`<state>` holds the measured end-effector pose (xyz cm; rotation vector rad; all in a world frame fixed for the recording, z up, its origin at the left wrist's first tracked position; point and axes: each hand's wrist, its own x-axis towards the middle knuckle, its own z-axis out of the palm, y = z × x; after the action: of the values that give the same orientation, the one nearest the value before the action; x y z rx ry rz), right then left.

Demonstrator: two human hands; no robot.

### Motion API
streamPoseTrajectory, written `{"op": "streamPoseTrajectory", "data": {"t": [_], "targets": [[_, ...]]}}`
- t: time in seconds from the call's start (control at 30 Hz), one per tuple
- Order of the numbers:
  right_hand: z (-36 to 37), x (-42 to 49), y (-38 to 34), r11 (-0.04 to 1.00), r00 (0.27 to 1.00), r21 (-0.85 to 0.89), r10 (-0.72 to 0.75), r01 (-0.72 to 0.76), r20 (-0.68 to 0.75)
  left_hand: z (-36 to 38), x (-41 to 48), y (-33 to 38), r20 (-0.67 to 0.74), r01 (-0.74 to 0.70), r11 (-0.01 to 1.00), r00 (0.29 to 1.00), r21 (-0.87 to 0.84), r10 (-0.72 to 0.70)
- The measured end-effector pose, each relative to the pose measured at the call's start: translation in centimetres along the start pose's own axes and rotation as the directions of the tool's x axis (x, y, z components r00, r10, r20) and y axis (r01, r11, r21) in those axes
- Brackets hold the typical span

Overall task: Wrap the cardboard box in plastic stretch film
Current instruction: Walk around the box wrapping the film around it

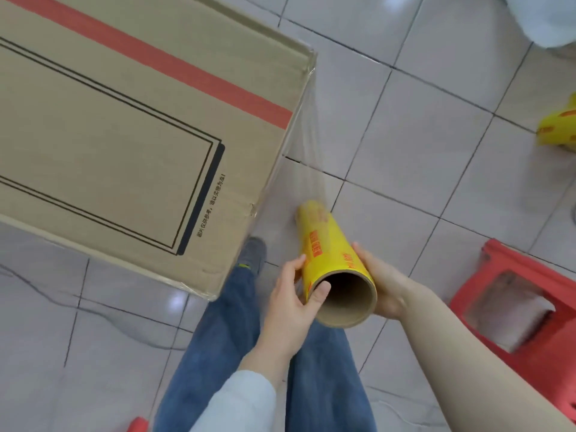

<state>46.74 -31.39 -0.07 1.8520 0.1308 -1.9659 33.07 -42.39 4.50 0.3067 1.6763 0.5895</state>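
The roll of stretch film, yellow with red print, sits between both hands low in the view. Its open cardboard core faces the camera and its far end points toward 11 o'clock. The left hand grips it from the 9 o'clock side: the fingers curl round the yellow wall and the thumb presses on the rim of the core. The right hand holds it from the 3 o'clock side, thumb lying along the wall; its other fingers wrap beneath, mostly hidden. A clear sheet of film runs taut from the roll's far end up toward 12 o'clock to the near corner of the cardboard box, which fills the 10 o'clock part of the view and bears a red stripe and black outlines. The box stands on a pale tiled floor with dark grout. A red plastic stool is at 4 o'clock, a second yellow roll at 2 o'clock by the edge. The person's blue jeans and a grey shoe show beneath the hands.
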Motion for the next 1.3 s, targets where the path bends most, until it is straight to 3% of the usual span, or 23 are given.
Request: {"op": "streamPoseTrajectory", "data": {"t": [0.07, 0.13, 0.27, 0.33, 0.4, 0.47, 0.6, 0.77, 0.87, 0.97, 1.03, 1.1, 1.17, 1.3], "targets": [[1.4, 0.6, 1.2, 0.999, 1.000, 0.051, -0.009, 0.009, 0.002, -0.7, -0.5, -1.2, 0.027, 0.078, 0.997, 0.997, -0.015, -0.077], [2.4, 1.2, 2.0, 1.000, 1.000, 0.008, 0.014, -0.014, -0.019, -2.4, -0.9, -1.3, 0.126, 0.097, 0.988, 0.986, 0.119, -0.112], [4.5, 1.8, 3.3, 0.982, 0.995, -0.165, 0.086, -0.093, -0.050, -5.0, 0.0, -0.6, 0.250, -0.017, 0.936, 0.965, 0.351, -0.076], [5.5, 2.1, 3.9, 0.977, 0.996, -0.200, 0.065, -0.077, -0.066, -5.1, 0.7, 0.2, 0.370, -0.089, 0.889, 0.924, 0.449, -0.095], [6.2, 2.5, 4.3, 0.983, 0.997, -0.177, 0.040, -0.051, -0.067, -4.8, 1.1, -0.1, 0.395, -0.140, 0.818, 0.912, 0.557, -0.113], [6.4, 2.2, 4.6, 0.988, 0.997, -0.149, 0.026, -0.037, -0.074, -4.9, 0.9, -0.8, 0.361, -0.160, 0.807, 0.930, 0.569, -0.071], [5.0, 2.9, 6.7, 0.992, 0.987, -0.123, -0.047, 0.029, -0.151, -6.0, -1.0, -3.5, 0.232, -0.094, 0.896, 0.973, 0.433, -0.010], [6.6, 4.3, 9.5, 0.982, 0.997, 0.178, -0.074, 0.069, 0.024, -5.5, -4.5, -7.1, 0.134, 0.009, 0.957, 0.990, 0.290, -0.050], [7.8, 5.6, 10.4, 0.982, 0.996, 0.172, -0.089, 0.085, 0.014, -6.1, -4.6, -8.2, 0.178, 0.058, 0.905, 0.973, 0.422, -0.146], [8.6, 6.2, 11.3, 0.991, 1.000, 0.134, -0.018, 0.015, 0.023, -7.5, -4.0, -7.7, 0.235, 0.018, 0.846, 0.957, 0.534, -0.169], [9.6, 6.0, 12.0, 0.992, 0.999, 0.127, 0.015, -0.022, 0.052, -7.9, -3.3, -6.6, 0.312, -0.055, 0.825, 0.938, 0.562, -0.151], [10.9, 5.8, 12.4, 0.992, 0.997, 0.119, 0.028, -0.036, 0.069, -7.9, -2.5, -5.7, 0.411, -0.167, 0.733, 0.897, 0.659, -0.165], [11.8, 6.0, 12.7, 0.990, 0.998, 0.139, 0.003, -0.011, 0.058, -8.5, -2.0, -5.6, 0.438, -0.214, 0.668, 0.879, 0.713, -0.187], [13.5, 5.9, 13.1, 0.974, 0.997, 0.224, -0.007, -0.012, 0.082, -11.0, -1.7, -6.4, 0.461, -0.264, 0.647, 0.874, 0.715, -0.153]]}}
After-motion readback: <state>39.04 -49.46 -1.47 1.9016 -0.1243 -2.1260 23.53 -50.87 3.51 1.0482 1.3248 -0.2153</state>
